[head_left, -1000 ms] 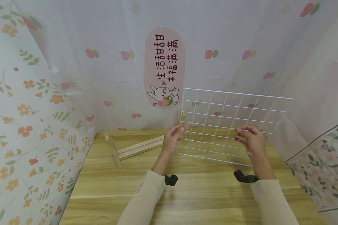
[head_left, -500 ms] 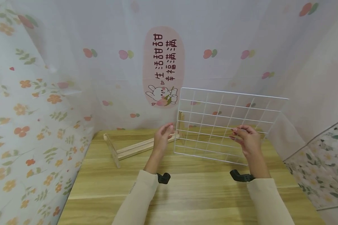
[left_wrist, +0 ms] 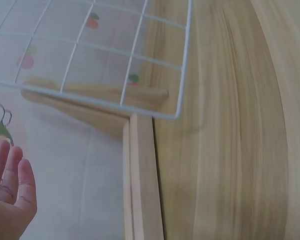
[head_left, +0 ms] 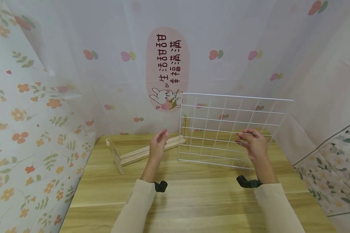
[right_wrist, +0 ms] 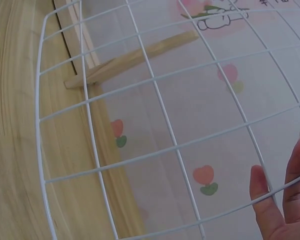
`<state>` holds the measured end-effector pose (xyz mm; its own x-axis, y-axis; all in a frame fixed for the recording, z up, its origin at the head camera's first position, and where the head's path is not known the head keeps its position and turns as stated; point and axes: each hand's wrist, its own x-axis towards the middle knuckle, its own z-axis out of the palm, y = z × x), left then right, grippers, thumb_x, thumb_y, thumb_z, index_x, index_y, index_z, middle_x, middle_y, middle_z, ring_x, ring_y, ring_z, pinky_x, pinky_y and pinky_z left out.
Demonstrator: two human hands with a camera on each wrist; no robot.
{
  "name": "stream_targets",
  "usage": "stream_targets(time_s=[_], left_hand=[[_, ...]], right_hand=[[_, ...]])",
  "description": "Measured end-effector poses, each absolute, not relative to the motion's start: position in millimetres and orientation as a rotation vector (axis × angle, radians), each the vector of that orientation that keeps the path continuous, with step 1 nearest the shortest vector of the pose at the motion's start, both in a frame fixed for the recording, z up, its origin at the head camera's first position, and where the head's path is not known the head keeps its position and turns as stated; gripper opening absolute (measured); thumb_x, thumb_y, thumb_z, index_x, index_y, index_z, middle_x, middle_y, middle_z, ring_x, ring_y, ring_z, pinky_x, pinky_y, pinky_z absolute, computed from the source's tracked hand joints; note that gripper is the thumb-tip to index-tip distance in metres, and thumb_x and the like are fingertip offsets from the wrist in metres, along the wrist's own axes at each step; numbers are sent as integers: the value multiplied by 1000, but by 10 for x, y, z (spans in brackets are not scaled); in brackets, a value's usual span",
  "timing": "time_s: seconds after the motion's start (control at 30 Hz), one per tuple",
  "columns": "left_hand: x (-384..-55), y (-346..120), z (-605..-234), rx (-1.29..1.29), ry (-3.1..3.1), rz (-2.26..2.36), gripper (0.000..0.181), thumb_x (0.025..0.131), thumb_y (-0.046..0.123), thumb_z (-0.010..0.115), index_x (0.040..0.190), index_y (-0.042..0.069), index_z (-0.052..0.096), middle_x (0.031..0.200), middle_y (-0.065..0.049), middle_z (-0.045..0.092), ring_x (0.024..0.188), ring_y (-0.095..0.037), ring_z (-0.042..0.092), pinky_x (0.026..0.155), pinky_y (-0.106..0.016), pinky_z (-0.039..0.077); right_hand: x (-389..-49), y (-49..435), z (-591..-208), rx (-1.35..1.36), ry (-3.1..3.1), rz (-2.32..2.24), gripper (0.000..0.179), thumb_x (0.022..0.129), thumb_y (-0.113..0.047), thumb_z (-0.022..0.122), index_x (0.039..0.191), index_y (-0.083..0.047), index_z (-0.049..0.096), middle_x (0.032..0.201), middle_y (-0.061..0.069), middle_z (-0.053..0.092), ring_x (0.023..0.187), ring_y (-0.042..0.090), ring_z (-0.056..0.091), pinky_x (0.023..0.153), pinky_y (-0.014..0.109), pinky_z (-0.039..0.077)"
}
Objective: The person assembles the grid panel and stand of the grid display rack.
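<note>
A white wire grid panel [head_left: 221, 130] stands upright above the table, its lower edge close to the tabletop. My right hand [head_left: 254, 142] pinches its wires right of the middle; in the right wrist view fingers [right_wrist: 267, 210] show against the grid. To the left, my left hand [head_left: 158, 144] is off the panel with fingers relaxed, holding nothing. Behind that hand lies a wooden stand [head_left: 148, 151], a grooved bar with an upright at each end. The grid overlaps the stand's right upright [head_left: 187, 129] in the head view.
Wood-grain table [head_left: 192, 200] under everything. A printed white cloth [head_left: 119, 71] hangs behind the table. Flowered cloths line the left side [head_left: 32, 129] and the right side [head_left: 332, 161].
My left hand has let go of the grid panel's left edge and moved left. The right hand keeps its grip, the panel shifting slightly left in view.
</note>
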<state>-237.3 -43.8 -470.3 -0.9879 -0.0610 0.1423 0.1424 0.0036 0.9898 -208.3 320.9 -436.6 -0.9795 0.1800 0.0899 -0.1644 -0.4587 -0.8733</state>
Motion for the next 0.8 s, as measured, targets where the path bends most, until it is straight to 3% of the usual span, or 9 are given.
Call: stream_targets(time_s=[0.13, 0.27, 0.5, 0.8], left_hand=[[-2357, -566, -4730, -59, -2114, -2106, 40, 98, 33, 58, 129, 7, 59, 122, -18, 61, 107, -29, 58, 96, -53, 46], [-2347, -678, -4717, -20, -2127, -2091, 42, 98, 35, 57, 131, 9, 57, 121, -19, 60, 109, -32, 55, 96, -50, 45], [-2347, -853, -4626, 59, -2133, -2026, 44, 98, 35, 58, 133, 10, 56, 114, -10, 59, 107, -23, 53, 94, -37, 43], [-2329, -1013, -4656, 140, -2135, -1881, 36, 98, 28, 59, 129, 10, 59, 113, -14, 63, 107, -23, 53, 88, -36, 41]], right_hand=[[-2102, 3180, -4361, -13, -1544, 2502, 12, 86, 13, 63, 84, 2, 64, 79, 9, 73, 68, 19, 70, 71, 46, 58], [-2114, 3155, -4353, -8, -1571, 2482, 11, 87, 11, 64, 83, 1, 63, 79, 8, 73, 67, 18, 70, 71, 45, 59], [-2134, 3098, -4315, -3, -1593, 2463, 11, 86, 9, 65, 83, 0, 62, 78, 7, 73, 66, 17, 70, 69, 43, 59], [-2137, 3047, -4298, 3, -1571, 2459, 11, 86, 10, 66, 82, 1, 62, 77, 8, 73, 65, 17, 70, 68, 42, 59]])
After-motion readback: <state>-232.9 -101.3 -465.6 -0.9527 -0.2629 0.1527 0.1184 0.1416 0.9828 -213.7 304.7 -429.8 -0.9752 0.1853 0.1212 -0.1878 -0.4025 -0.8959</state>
